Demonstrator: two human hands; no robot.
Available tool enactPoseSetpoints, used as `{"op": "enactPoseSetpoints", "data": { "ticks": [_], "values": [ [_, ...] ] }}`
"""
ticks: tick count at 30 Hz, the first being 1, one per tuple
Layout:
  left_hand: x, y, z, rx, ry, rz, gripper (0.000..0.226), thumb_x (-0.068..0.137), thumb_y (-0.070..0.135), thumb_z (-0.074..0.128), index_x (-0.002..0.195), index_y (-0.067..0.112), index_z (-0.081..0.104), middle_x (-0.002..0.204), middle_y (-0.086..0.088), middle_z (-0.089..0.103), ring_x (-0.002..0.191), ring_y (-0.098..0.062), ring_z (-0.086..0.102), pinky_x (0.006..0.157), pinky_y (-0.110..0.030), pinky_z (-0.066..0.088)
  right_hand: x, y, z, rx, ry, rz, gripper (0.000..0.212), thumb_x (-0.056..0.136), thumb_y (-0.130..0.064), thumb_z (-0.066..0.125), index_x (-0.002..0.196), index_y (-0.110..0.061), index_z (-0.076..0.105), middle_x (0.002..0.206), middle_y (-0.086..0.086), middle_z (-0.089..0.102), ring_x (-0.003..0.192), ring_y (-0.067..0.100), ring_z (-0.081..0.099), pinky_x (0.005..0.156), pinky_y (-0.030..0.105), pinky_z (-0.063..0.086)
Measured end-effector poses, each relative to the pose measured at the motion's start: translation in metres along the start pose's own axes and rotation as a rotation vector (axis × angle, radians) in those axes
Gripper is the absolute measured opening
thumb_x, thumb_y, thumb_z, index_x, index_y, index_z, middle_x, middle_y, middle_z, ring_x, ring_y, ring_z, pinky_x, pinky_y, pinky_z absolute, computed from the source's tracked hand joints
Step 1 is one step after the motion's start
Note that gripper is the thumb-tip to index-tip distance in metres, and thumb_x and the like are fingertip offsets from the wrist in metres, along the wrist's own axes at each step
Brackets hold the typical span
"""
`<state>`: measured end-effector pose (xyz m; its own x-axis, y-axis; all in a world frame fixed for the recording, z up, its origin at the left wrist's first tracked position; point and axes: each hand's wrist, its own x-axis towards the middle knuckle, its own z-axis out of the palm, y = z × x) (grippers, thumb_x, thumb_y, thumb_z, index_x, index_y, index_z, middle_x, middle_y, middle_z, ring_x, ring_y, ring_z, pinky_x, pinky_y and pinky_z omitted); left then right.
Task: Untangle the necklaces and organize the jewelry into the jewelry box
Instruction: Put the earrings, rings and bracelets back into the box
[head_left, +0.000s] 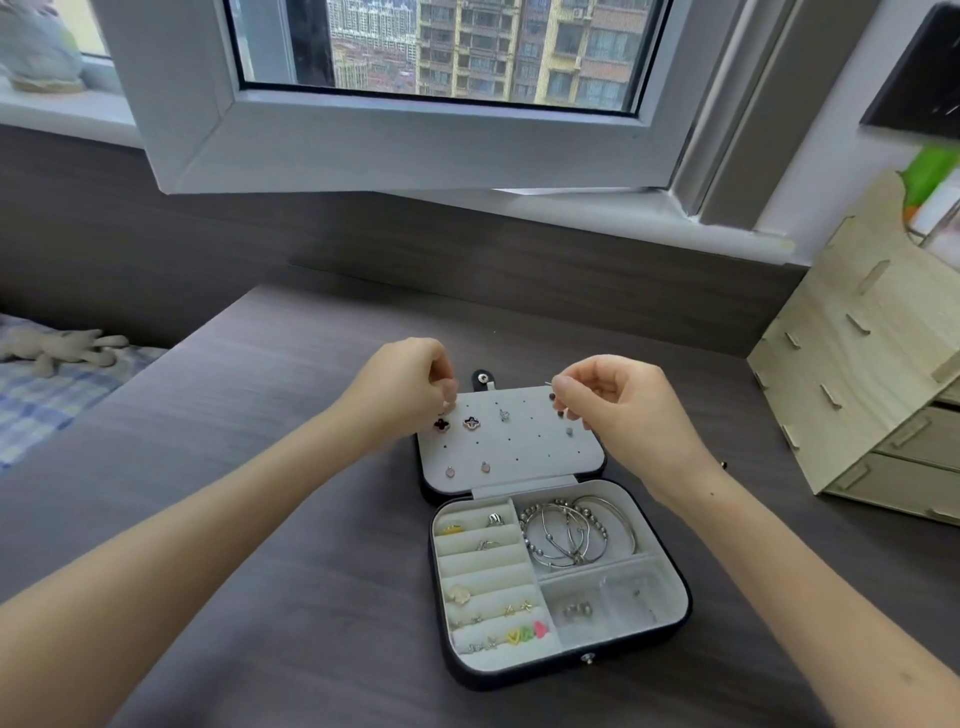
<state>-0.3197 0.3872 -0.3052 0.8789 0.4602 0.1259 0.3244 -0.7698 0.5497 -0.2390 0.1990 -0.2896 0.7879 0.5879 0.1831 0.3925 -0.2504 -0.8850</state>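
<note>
Our right hand (618, 405) pinches a thin earring (549, 384) over the lid (524, 447) of the open jewelry box (519, 675). Our left hand (405, 384) curls at the lid's far-left corner; we cannot tell its grip.

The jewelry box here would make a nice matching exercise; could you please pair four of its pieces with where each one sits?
1. silver bangles
2. clover earrings
3. pink drop earrings
4. coloured heart studs

A. lid, lower left
B. base, front ring row
C. base, back right compartment
D. lid, upper left

Pairs: 1-C, 2-D, 3-A, 4-B.
</note>
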Motion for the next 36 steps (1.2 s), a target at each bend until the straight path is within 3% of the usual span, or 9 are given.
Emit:
{"op": "enactPoseSetpoints", "data": {
  "ticks": [8, 14, 16, 19, 22, 25, 27, 30, 36],
  "values": [
    [0.006, -0.001, -0.008, 0.052, -0.090, -0.062, 0.007, 0.094, 0.014, 0.050, 0.089, 0.014, 0.054, 0.099, -0.002, 0.061, 0.087, -0.015, 0.048, 0.067, -0.024, 0.033, 0.001, 0.003, 0.001, -0.006, -0.006, 0.008, 0.011, 0.089, -0.015, 0.061, 0.083, -0.008, 0.068, 0.072, 0.000, 0.067, 0.061, 0.000, 0.055, 0.055, 0.011, 0.044],
    [0.009, 0.003, -0.013, 0.008, -0.086, -0.068, 0.014, 0.091, 0.012, 0.049, 0.079, 0.012, 0.057, 0.091, -0.004, 0.066, 0.062, -0.016, 0.051, 0.050, -0.024, 0.042, 0.000, 0.007, -0.017, 0.010, 0.035, 0.069, 0.012, 0.090, -0.014, 0.060, 0.083, -0.008, 0.068, 0.069, -0.002, 0.065, 0.050, -0.005, 0.050, 0.051, 0.008, 0.039],
    [0.012, 0.003, -0.018, -0.099, -0.071, -0.107, 0.017, 0.089, 0.011, 0.053, 0.073, 0.015, 0.057, 0.083, -0.004, 0.068, 0.064, -0.018, 0.056, 0.056, -0.027, 0.046, -0.003, 0.007, -0.024, -0.012, 0.013, 0.080, 0.011, 0.090, -0.015, 0.061, 0.086, -0.009, 0.069, 0.073, 0.000, 0.067, 0.052, -0.006, 0.052, 0.050, 0.006, 0.038],
    [0.012, 0.004, -0.034, -0.537, -0.134, -0.213, 0.016, 0.090, 0.007, 0.059, 0.074, 0.010, 0.061, 0.078, -0.005, 0.069, 0.070, -0.015, 0.063, 0.066, -0.026, 0.053, -0.010, 0.004, -0.028, -0.008, -0.033, 0.070, 0.008, 0.086, -0.019, 0.066, 0.086, -0.012, 0.072, 0.080, 0.006, 0.071, 0.063, -0.003, 0.057, 0.055, 0.007, 0.041],
    [0.002, 0.008, -0.054, -0.833, -0.275, -0.239, 0.013, 0.091, 0.008, 0.057, 0.080, 0.006, 0.064, 0.079, -0.005, 0.071, 0.071, -0.014, 0.067, 0.066, -0.024, 0.057, -0.014, -0.005, -0.022, 0.001, -0.053, -0.021, 0.004, 0.081, -0.019, 0.071, 0.079, -0.017, 0.073, 0.073, 0.005, 0.066, 0.064, 0.005, 0.049, 0.059, 0.014, 0.040],
    [-0.010, 0.010, -0.062, -0.968, -0.338, -0.236, 0.012, 0.088, 0.006, 0.056, 0.080, 0.004, 0.065, 0.081, -0.008, 0.072, 0.070, -0.016, 0.068, 0.067, -0.026, 0.058, -0.013, -0.015, -0.008, -0.137, 0.012, -0.227, 0.004, 0.078, -0.027, 0.074, 0.074, -0.025, 0.074, 0.070, -0.012, 0.057, 0.067, 0.003, 0.045, 0.065, 0.016, 0.036],
    [-0.017, 0.009, -0.064, -1.012, -0.336, -0.243, 0.009, 0.087, 0.006, 0.056, 0.082, 0.004, 0.064, 0.083, -0.009, 0.072, 0.070, -0.016, 0.069, 0.066, -0.026, 0.059, -0.015, -0.019, 0.003, -0.317, 0.061, -0.376, 0.011, 0.076, -0.039, 0.070, 0.073, -0.029, 0.073, 0.070, -0.014, 0.053, 0.074, 0.005, 0.047, 0.069, 0.019, 0.036],
    [-0.026, 0.002, -0.062, -1.071, -0.313, -0.273, 0.007, 0.086, 0.005, 0.057, 0.082, 0.003, 0.062, 0.083, -0.011, 0.071, 0.069, -0.017, 0.070, 0.061, -0.025, 0.057, -0.025, -0.017, 0.024, -0.468, 0.097, -0.530, 0.019, 0.074, -0.045, 0.063, 0.071, -0.028, 0.072, 0.065, -0.016, 0.047, 0.068, 0.008, 0.044, 0.065, 0.025, 0.035],
    [-0.041, -0.009, -0.050, -1.209, -0.243, -0.305, 0.007, 0.086, 0.001, 0.056, 0.082, 0.000, 0.062, 0.075, -0.010, 0.069, 0.069, -0.017, 0.069, 0.062, -0.027, 0.058, -0.034, -0.006, 0.053, -0.611, 0.177, -0.605, 0.018, 0.075, -0.040, 0.061, 0.065, -0.027, 0.069, 0.059, -0.012, 0.052, 0.055, 0.011, 0.046, 0.055, 0.022, 0.032]
  ]
}}
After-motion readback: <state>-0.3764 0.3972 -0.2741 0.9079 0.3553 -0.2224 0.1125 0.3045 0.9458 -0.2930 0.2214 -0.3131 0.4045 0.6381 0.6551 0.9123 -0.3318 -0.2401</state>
